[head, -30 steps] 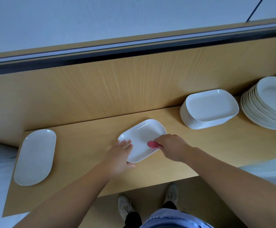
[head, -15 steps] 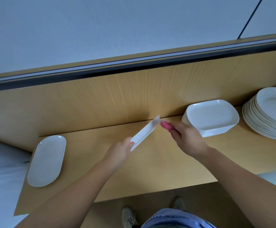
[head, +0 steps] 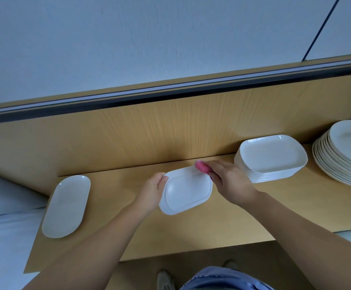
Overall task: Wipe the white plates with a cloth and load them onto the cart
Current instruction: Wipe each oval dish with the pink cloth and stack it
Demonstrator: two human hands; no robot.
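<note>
Left hand (head: pixel 151 191) is gripping the white rounded-rectangular ceramic plate (head: pixel 188 192), underside up over the tan wooden counter (head: pixel 191 233), right hand (head: pixel 229 183) is pinching a small pink cloth (head: pixel 201 166) against its far rim, and the stack of white rectangular plates (head: pixel 273 158) is apparently waiting, so the task is probably running early, with no cart in view.

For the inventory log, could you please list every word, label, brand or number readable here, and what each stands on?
No text can be read.
The held plate, underside up: no maker's mark shows.
The pink cloth: plain.
The rectangular stack, round stack and oval plate: plain white.
The blue garment at the bottom edge: faint marks, too blurred to read.
</note>
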